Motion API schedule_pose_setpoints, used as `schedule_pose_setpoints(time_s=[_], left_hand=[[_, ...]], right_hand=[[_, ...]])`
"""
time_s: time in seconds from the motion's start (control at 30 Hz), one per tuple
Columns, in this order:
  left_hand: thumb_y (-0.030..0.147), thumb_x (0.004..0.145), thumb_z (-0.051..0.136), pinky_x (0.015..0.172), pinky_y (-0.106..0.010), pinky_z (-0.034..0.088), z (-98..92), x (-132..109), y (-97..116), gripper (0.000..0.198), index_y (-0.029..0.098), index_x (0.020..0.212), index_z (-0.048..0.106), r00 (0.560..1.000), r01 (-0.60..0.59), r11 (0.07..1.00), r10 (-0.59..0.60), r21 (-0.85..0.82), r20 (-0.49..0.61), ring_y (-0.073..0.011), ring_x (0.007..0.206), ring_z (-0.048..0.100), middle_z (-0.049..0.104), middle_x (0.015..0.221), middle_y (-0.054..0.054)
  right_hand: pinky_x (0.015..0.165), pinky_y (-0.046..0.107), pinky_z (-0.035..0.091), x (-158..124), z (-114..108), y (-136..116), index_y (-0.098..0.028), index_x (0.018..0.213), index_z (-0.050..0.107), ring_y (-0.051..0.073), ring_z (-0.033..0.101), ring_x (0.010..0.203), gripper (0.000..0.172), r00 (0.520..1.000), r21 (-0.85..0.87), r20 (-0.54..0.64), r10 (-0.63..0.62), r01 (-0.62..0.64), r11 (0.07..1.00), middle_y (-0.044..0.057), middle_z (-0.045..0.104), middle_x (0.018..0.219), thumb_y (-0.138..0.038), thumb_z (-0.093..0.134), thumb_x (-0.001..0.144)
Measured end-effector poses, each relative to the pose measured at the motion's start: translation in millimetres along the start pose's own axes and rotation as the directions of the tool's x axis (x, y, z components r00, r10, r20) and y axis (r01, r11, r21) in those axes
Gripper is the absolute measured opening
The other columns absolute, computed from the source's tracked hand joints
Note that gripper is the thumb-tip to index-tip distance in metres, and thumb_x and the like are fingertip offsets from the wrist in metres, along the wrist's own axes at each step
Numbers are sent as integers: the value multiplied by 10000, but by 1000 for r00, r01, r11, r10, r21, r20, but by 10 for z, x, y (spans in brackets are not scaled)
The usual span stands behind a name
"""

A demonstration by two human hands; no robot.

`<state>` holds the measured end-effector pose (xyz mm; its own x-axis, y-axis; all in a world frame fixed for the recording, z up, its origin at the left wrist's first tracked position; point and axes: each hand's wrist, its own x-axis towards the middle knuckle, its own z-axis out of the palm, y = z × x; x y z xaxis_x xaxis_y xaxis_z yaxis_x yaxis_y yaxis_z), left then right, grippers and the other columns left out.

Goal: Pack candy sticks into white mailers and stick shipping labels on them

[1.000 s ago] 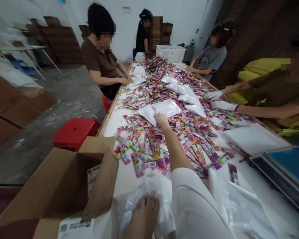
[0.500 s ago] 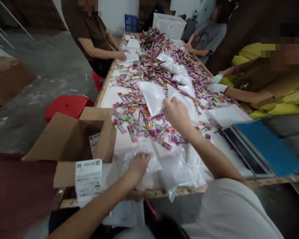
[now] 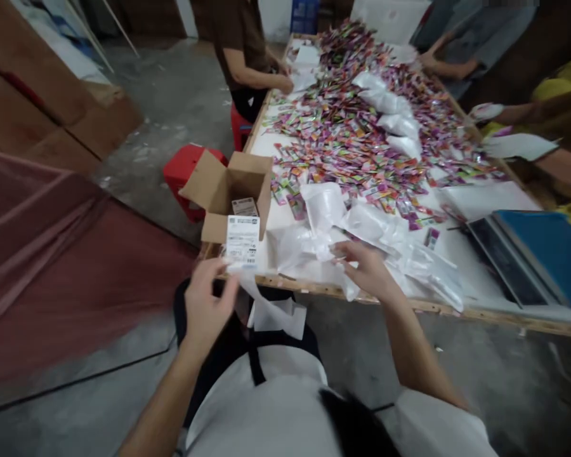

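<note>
My left hand (image 3: 208, 303) is off the near table edge, fingers pinched on the corner of a clear plastic bag (image 3: 271, 308) that hangs down over the edge. My right hand (image 3: 365, 266) sits at the table edge, fingers curled on the heap of clear plastic bags (image 3: 361, 231) lying there. Two filled white bags lie in that heap, one (image 3: 322, 204) near the box. Beyond them spreads a mass of small colourful sachets (image 3: 356, 133). An open cardboard box (image 3: 233, 190) with a white label stands at the table's near left corner.
A long white table (image 3: 480, 203) carries a scale with a blue top (image 3: 537, 254) at right. Other people sit along both sides; a gloved hand (image 3: 488, 111) holds a white bag. Red stools (image 3: 185, 174) stand left of the table. More filled white bags (image 3: 390, 105) lie mid-table.
My right hand pulled back from the sachet pile to the near edge with a white bag. My left hand moved off the table, drawing a clear bag. The view tilted down.
</note>
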<state>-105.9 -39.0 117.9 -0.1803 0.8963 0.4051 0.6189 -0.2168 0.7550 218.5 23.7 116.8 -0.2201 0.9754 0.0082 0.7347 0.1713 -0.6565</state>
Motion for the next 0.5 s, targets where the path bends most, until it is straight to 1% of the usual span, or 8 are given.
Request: schedule_pose_setpoints(time_s=[0.03, 0.07, 0.1, 0.17, 0.27, 0.33, 0.43, 0.5], left_hand=[[358, 877, 640, 892, -345, 549, -81, -47, -175, 277, 177, 1087, 624, 982, 156, 987, -158, -33, -99, -206, 959, 677, 680, 1060, -86], [377, 861, 644, 869, -334, 554, -106, -63, -330, 318, 167, 1098, 616, 954, 262, 961, -272, -93, -128, -201, 947, 681, 687, 1045, -89], [377, 835, 661, 882, -332, 549, -80, -49, -454, 371, 159, 1129, 605, 932, 330, 931, -348, -156, -106, -203, 977, 682, 691, 1078, -103], [355, 744, 727, 906, -347, 543, 72, 32, -587, 494, 144, 1170, 597, 911, 395, 877, -412, -275, -6, -225, 1038, 677, 691, 1156, -135], [361, 651, 773, 888, -397, 553, 294, 125, -553, 493, 128, 1070, 658, 862, 506, 758, -437, -411, 255, -266, 982, 698, 741, 1058, -135], [387, 640, 783, 895, -428, 552, 304, 72, -472, 434, 131, 980, 698, 839, 535, 717, -392, -446, 377, -288, 952, 706, 767, 967, -115], [386, 651, 793, 906, -446, 551, 153, -176, -390, 355, 148, 908, 732, 820, 532, 744, -332, -404, 467, -301, 953, 711, 779, 923, -90], [373, 663, 789, 895, -456, 557, 49, -361, -382, 302, 154, 865, 743, 760, 565, 753, -317, -337, 567, -305, 934, 716, 781, 883, -82]], right_hand=[[858, 433, 562, -59, 152, -77, -227, 1133, 629, 274, 686, 954, 310, 998, 180, 45, -54, 45, 983, 111, 692, 1107, -397, 620, 874], [842, 427, 564, -73, 331, -167, -231, 1115, 616, 262, 685, 944, 327, 992, 324, 78, -100, 70, 943, 96, 694, 1077, -426, 633, 853], [841, 420, 561, -44, 525, -267, -229, 1118, 593, 249, 680, 945, 362, 987, 413, 99, -126, 75, 908, 87, 688, 1064, -451, 641, 836], [841, 405, 554, 117, 904, -469, -219, 1129, 531, 221, 670, 928, 433, 986, 506, 110, -124, 52, 861, 77, 671, 1050, -468, 664, 801], [807, 374, 550, 431, 1302, -696, -222, 1096, 427, 193, 663, 877, 502, 994, 633, 104, -45, -31, 773, 63, 652, 1002, -482, 700, 764], [759, 345, 547, 559, 1405, -770, -243, 1062, 372, 181, 658, 843, 546, 998, 713, 65, -2, -45, 700, 35, 639, 957, -497, 731, 738], [697, 303, 530, 557, 1393, -800, -270, 1028, 334, 150, 633, 740, 570, 999, 775, -36, -18, 40, 630, -33, 613, 847, -504, 761, 734], [660, 280, 513, 455, 1361, -799, -277, 1038, 335, 135, 607, 679, 535, 994, 782, -104, -42, 108, 614, -61, 592, 783, -489, 747, 771]])
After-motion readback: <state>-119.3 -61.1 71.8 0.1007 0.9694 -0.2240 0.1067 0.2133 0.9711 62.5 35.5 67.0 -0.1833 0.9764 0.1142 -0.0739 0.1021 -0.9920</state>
